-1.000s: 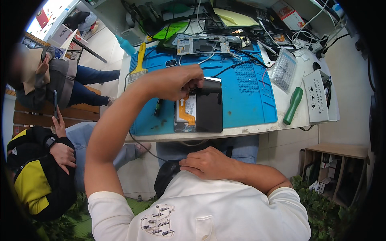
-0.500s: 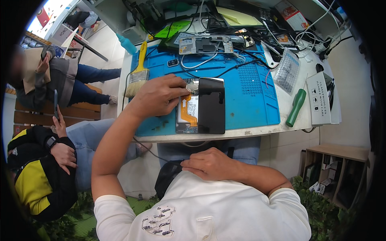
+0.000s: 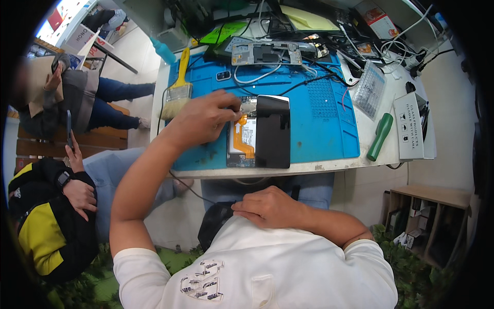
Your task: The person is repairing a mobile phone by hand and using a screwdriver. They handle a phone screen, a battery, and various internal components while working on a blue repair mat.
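Observation:
An opened phone (image 3: 242,162) lies on the blue mat, its circuit boards and battery bare on the left side. A glossy black panel (image 3: 273,135) lies along its right side. Down the bare part runs an orange ribbon cable (image 3: 239,140). My left hand (image 3: 203,117) reaches over from the left, thumb and fingers pinched together at the cable's upper end; whatever is between the fingertips is hidden. Low against my white shirt rests my right hand (image 3: 272,207), fingers loosely curled together, with nothing visible in them, beside a black cloth item (image 3: 213,226).
A yellow-handled brush (image 3: 180,87) lies left of my left hand. Behind the phone are a metal phone frame (image 3: 265,54) and tangled cables. A green-handled tool (image 3: 380,137), bubble wrap (image 3: 369,90) and a white box (image 3: 409,126) lie right. Two people are at the left.
My left hand has shifted slightly at the phone's upper part, its fingers bunching more tightly. The phone sits slightly differently in view. My right hand stays in place.

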A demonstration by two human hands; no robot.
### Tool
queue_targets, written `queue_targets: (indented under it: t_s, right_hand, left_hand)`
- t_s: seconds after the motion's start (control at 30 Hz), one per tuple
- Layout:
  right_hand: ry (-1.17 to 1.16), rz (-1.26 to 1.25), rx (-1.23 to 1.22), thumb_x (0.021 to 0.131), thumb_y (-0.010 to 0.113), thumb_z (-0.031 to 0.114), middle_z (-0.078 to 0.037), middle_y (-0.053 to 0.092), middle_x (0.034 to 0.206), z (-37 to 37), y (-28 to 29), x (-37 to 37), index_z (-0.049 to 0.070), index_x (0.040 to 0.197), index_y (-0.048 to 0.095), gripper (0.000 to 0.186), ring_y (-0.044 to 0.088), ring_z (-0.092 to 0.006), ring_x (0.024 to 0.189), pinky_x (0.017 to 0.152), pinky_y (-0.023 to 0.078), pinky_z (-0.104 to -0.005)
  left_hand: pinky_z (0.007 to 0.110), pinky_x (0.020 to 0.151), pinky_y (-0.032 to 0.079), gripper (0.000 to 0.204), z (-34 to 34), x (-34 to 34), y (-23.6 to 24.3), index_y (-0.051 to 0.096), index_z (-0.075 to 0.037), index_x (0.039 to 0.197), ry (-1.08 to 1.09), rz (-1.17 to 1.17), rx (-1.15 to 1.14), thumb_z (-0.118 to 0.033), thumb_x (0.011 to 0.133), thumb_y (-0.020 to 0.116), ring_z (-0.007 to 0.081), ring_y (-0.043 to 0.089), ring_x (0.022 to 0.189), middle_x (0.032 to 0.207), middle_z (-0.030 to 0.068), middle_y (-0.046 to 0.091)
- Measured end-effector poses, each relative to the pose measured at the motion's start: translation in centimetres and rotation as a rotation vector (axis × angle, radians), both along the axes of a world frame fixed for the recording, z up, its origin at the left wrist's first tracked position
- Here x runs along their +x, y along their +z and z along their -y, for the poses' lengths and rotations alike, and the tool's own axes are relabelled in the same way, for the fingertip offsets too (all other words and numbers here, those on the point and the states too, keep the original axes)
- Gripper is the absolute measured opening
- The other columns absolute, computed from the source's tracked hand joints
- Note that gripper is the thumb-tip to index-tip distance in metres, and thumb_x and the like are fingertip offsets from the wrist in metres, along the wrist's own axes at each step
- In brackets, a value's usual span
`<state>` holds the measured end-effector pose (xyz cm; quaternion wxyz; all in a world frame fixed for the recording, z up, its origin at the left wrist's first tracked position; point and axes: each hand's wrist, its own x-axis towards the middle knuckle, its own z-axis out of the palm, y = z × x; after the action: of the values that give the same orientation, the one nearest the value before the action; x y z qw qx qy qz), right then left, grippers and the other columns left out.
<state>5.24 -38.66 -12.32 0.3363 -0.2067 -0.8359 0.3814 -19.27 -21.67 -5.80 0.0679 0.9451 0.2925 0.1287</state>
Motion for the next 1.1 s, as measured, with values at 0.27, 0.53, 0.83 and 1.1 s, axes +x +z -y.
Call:
queue_targets:
  t_s: [0.27,0.53,0.83,1.1]
  right_hand:
    - [-0.001,-0.026,0.085,0.095,0.088,0.01,-0.006,0.073,0.083,-0.1,0.6,-0.4,0.003,0.106,0.084,0.014,0.074,-0.0246,0.07,0.058,0.06,-0.0381]
    - [-0.028,-0.026,0.047,0.096,0.087,0.011,-0.006,0.073,0.083,0.2,0.4,0.0,0.003,0.107,0.085,0.013,0.074,-0.0249,0.07,0.058,0.06,-0.0388]
    - [-0.008,-0.018,0.029,0.096,0.087,0.011,-0.005,0.072,0.082,0.1,0.4,-0.2,0.004,0.107,0.085,0.013,0.074,-0.0247,0.069,0.057,0.059,-0.0391]
    - [0.002,0.014,-0.021,0.101,0.083,0.018,-0.008,0.075,0.085,-0.1,0.5,0.1,0.003,0.106,0.084,0.016,0.076,-0.0286,0.073,0.064,0.062,-0.041]
  left_hand:
    - [0.039,0.09,0.065,0.033,0.4,1.3,0.8,0.087,-0.01,0.105,-0.01,-0.028,0.071,0.006,0.077,0.081,0.0272,0.07,0.121,0.125,0.0054,0.076]
    - [0.04,0.083,0.066,0.035,6.4,0.3,-0.6,0.086,-0.011,0.11,-0.161,0.187,0.06,-0.001,0.077,0.083,0.0253,0.077,0.103,0.113,0.005,0.078]
    - [0.039,0.08,0.066,0.029,7.0,0.4,-1.5,0.086,-0.009,0.106,-0.153,0.226,0.085,-0.003,0.077,0.084,0.024,0.078,0.101,0.107,0.0046,0.078]
    - [0.037,0.076,0.065,0.021,7.0,0.6,-1.5,0.085,-0.009,0.1,-0.137,0.227,0.086,-0.005,0.079,0.084,0.0227,0.078,0.099,0.103,0.0032,0.078]
